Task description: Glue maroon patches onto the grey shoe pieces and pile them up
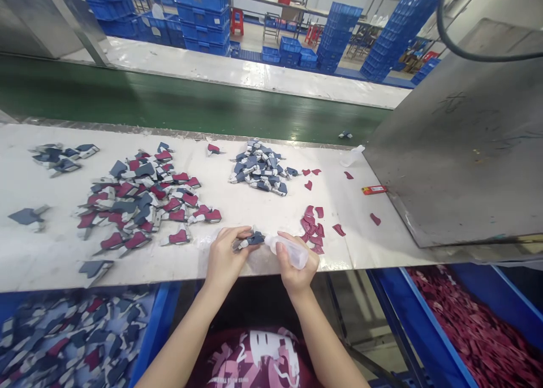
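Note:
My left hand [227, 255] pinches a small blue-and-white plastic part [253, 240] above the front edge of the white worktop. Wrapped round a translucent squeeze bottle [294, 253], my right hand [299, 269] tilts it so its nozzle meets or nearly meets the part. Just right of the bottle lies a loose pile of flat maroon pieces [311, 228]. A heap of blue-and-white parts [259, 167] sits beyond my hands. To the left spreads a larger heap of parts [144, 198], many with maroon faces.
A green conveyor belt [190, 102] runs behind the worktop. On the right stands a metal box [475, 139], with a red-and-yellow packet [374, 190] beside it. Below the worktop are a blue bin of parts [159, 314] at left and a blue bin of maroon pieces [436, 326] at right.

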### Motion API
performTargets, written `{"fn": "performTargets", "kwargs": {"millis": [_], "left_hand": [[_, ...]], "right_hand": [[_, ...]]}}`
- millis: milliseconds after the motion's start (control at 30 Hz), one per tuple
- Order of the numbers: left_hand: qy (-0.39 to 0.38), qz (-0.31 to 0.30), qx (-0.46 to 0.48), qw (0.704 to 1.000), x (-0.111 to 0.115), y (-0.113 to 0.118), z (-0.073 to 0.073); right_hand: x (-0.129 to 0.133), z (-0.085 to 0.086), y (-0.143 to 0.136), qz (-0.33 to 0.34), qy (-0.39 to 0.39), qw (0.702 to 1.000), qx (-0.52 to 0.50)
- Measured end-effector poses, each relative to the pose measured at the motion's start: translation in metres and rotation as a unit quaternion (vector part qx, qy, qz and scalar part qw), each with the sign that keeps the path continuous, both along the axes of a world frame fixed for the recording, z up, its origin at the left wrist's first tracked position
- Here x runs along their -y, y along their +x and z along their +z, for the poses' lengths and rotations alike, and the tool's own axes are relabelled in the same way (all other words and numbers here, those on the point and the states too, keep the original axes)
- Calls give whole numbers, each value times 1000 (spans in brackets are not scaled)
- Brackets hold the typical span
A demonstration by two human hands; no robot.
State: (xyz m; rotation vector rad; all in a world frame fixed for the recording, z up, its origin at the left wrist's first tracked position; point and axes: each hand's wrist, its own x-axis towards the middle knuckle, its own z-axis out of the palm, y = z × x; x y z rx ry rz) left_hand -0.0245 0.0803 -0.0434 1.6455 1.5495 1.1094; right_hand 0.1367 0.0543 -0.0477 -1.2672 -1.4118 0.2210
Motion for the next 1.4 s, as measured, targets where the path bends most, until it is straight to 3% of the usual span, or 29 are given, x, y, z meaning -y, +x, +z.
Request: {"fn": "performTargets", "kwargs": {"millis": [600,1033,1400], "left_hand": [[14,5,4,1000,2,0,-1],[19,-3,8,1000,1,-1,-4],[16,-8,25,1000,1,-1,-4]], "right_hand": [[7,-7,0,-52,17,997,-51],[6,-1,-12,2,-5,999,-46],[3,-2,-16,3,-13,998,-54]]}}
